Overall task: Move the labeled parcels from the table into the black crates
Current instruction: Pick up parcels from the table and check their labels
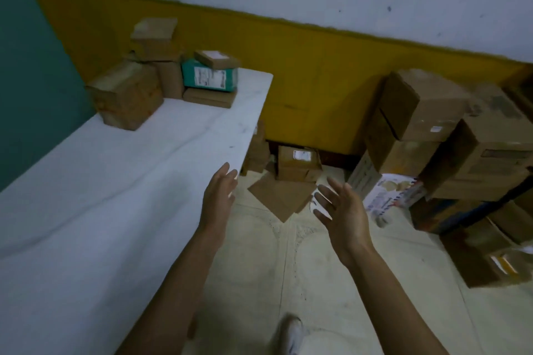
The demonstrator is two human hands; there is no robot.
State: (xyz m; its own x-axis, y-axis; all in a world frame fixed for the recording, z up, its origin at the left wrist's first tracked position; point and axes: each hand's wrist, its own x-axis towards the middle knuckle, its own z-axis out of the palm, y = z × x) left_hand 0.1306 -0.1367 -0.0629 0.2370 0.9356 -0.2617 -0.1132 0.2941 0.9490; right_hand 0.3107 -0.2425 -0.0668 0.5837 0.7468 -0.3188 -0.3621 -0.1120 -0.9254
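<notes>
Parcels: grouped at the far end of the white table (115, 181), near the wall.
Teal parcel (209, 78): white label on its near face; it rests on a flat brown parcel (209, 98).
Small brown parcel (216, 59): lies on top of the teal parcel, label facing up.
Large brown parcel (127, 95): nearest of the group, to the left of the teal parcel.
Left hand (219, 196): fingers straight and close together, holding nothing; over the table's right edge, well apart from the parcels.
Right hand (343, 216): fingers spread wide, palm turned left, holding nothing; over the floor.
Floor carton (298, 164): labelled, beside the table's far end, with a flat cardboard sheet (281, 196) just in front of it.
Stacked cartons (418, 106): on the right, by the yellow-banded wall (317, 75).
Shoe (291, 331): white, at the bottom edge.
</notes>
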